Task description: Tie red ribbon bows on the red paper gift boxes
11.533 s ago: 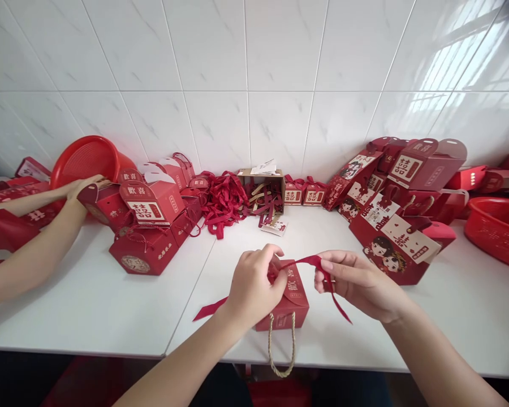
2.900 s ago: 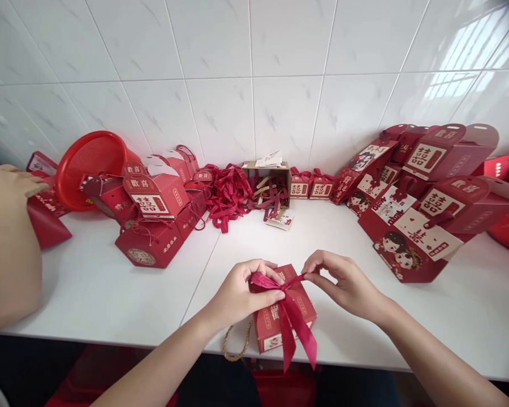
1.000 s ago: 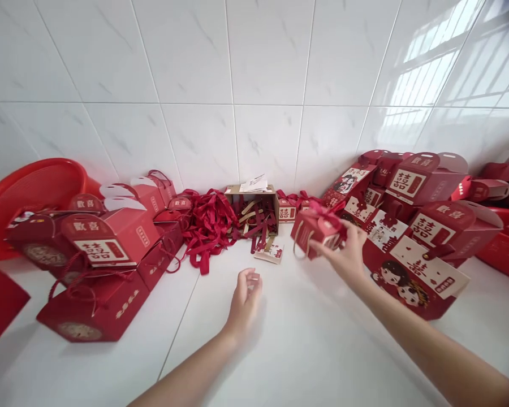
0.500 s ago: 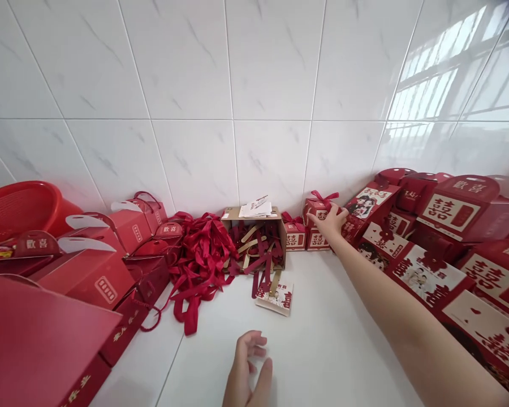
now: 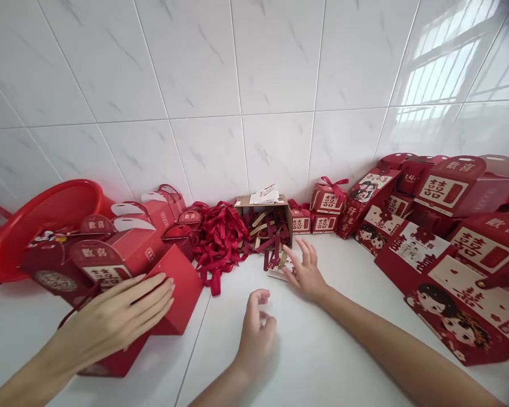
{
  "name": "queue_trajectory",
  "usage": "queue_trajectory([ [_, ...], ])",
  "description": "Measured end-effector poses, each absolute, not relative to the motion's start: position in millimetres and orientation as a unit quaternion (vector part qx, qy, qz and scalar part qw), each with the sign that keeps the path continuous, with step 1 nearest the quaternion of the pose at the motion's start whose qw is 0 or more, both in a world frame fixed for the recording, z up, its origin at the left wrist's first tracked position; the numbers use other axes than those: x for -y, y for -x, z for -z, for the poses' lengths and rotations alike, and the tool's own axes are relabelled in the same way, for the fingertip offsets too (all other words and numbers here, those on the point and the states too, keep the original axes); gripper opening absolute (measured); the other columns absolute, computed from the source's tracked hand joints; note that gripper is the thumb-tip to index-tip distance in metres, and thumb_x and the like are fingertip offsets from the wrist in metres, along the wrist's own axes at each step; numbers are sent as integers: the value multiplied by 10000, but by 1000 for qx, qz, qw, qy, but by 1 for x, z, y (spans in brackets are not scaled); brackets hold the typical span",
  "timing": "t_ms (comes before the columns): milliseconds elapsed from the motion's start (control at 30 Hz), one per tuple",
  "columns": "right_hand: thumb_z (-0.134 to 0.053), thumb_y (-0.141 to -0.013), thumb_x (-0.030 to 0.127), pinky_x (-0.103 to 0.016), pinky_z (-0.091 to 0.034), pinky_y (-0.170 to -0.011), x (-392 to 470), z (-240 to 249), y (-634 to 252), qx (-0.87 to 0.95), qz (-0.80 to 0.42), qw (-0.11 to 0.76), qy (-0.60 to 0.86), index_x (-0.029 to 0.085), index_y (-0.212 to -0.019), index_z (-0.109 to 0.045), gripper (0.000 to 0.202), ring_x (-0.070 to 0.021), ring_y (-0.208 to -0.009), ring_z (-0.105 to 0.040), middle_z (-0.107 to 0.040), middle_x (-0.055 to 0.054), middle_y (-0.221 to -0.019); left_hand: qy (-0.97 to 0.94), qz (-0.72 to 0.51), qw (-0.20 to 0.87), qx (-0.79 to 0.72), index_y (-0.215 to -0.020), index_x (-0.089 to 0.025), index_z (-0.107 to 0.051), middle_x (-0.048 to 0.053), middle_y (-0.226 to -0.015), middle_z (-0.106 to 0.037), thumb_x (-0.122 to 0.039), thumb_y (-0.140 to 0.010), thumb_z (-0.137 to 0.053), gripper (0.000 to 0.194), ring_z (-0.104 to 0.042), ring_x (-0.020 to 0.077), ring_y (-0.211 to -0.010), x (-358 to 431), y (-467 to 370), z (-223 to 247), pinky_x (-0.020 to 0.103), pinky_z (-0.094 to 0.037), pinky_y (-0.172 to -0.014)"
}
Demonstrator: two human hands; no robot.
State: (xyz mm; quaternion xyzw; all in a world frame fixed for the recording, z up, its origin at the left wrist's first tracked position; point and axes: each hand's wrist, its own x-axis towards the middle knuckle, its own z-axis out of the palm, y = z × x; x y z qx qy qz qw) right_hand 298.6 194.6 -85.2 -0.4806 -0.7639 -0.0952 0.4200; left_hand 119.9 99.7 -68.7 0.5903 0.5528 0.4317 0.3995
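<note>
My left hand hovers low over the middle of the white tabletop, fingers loosely curled, thumb apart, holding nothing. My right hand has its fingers spread and is empty, in front of an open cardboard box of dark red and gold ribbon strips. Partly behind its fingertips lies a small printed card piece. To the right of the box, small red gift boxes are stacked, the top one tied with a ribbon bow.
Another person's hand rests on red boxes at the left. A red plastic basket stands behind. Heaped red ribbon lies left of the cardboard box. Piled red candy boxes fill the right side, against a tiled wall.
My right hand has let go of the bow-tied box on the stack and come back toward the middle. Another person's hand has appeared at the left, and red boxes there have shifted.
</note>
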Motion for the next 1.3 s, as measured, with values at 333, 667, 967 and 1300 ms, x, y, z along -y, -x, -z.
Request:
queue_trajectory([
  [333, -501, -889, 466, -523, -247, -1112, -119, 72, -277, 656, -250, 534, 472, 297, -1243, -504, 392, -290, -1391, -191, -192, -67, -1481, -598, -356, 47, -717, -941, -208, -588, 172, -1230, -529, -286, -814, -530, 161, -356, 378, -1262, -128, -71, 57, 592, -253, -989],
  [667, -554, -780, 644, -366, -490, -820, -83, 67, -259, 499, -521, 538, 436, 187, -862, -656, 475, -249, -983, -596, -644, -101, -994, -690, -416, 98, -585, -911, -187, -630, 130, -997, -674, -240, -859, -432, 212, -579, 291, -1038, -118, -77, 47, 480, -408, -935],
  [967, -625, -785, 544, -289, -486, -633, -79, 59, -268, 421, -661, 519, 342, 155, -736, -645, 392, -150, -611, -582, -608, -22, -644, -822, -362, 246, -364, -1176, -234, -556, 50, -908, -675, -239, -866, -466, 323, -631, 184, -841, -54, -125, 38, 305, -497, -804],
  [1300, -756, -652, 372, -244, -459, -537, -116, 64, -327, 367, -551, 602, 445, 225, -932, -604, 352, -139, -641, -607, -654, -3, -773, -744, -365, 218, -515, -1280, -211, -433, -76, -518, -495, -238, -832, -464, 450, -480, 148, -454, -86, -101, 46, 248, -383, -510],
])
